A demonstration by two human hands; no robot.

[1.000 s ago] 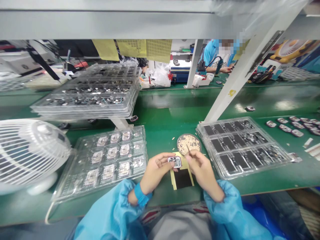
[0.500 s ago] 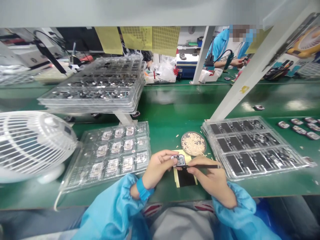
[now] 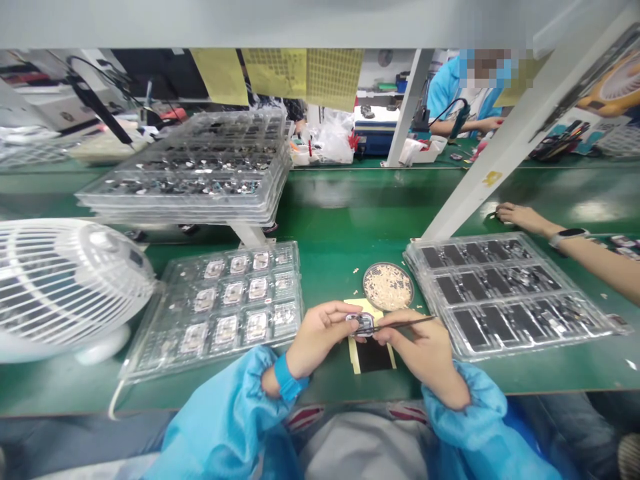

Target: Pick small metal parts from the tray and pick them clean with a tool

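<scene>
My left hand (image 3: pixel 323 333) grips a small rounded-square device housing (image 3: pixel 363 324) by its left side, fingers and thumb closed on it. Dark tweezers (image 3: pixel 407 323) are pinched in my right hand (image 3: pixel 419 347); their tips reach over the housing's open face. What the tips touch is too small to make out. Beneath both hands lies a yellow sheet with a black pad (image 3: pixel 375 357). Just beyond stands a round dish (image 3: pixel 388 287) full of tiny beige and dark pieces.
A clear tray of housings (image 3: pixel 235 293) lies left, a tray of dark screen parts (image 3: pixel 500 287) right. A white fan (image 3: pixel 70 287) stands far left, below stacked trays (image 3: pixel 200 167). Another person's hand (image 3: pixel 520 217) reaches in at right. A slanted post (image 3: pixel 480 160) rises behind.
The tweezers have turned in my right hand, their tips now over the housing, which is tilted differently. Another person's arm has come in from the right, its hand where a loose device lay.
</scene>
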